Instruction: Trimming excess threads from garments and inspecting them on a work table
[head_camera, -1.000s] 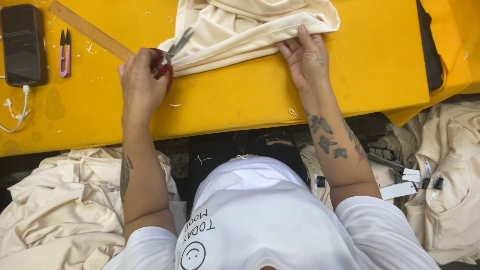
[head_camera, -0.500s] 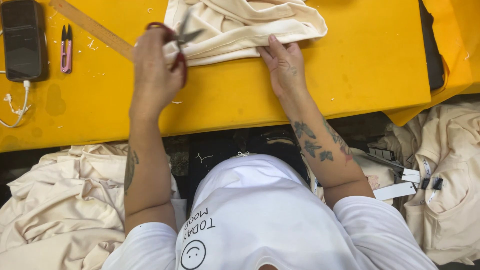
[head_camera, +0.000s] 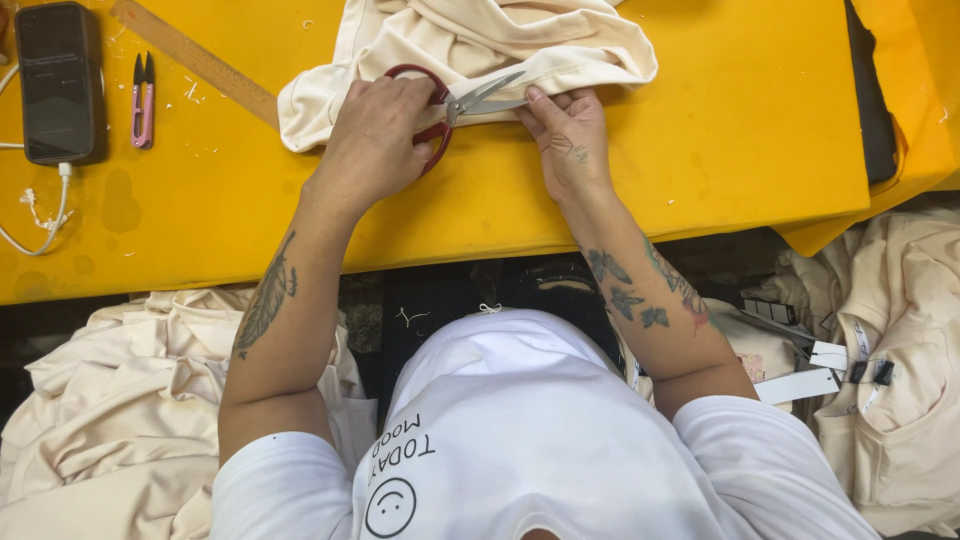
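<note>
Left hand (head_camera: 375, 135) on red scissors (head_camera: 450, 105), cream garment (head_camera: 470, 45) beneath.

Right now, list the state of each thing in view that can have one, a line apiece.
Red-handled scissors: blades open at the garment's edge.
Left hand: closed on the scissor handles.
Right hand: flat, pressing the cream garment, which lies bunched on the yellow table.
Phone: screen dark, cable plugged in.
Pink thread snips: lying unused.
Wooden ruler: lying flat, partly under the garment.
</note>
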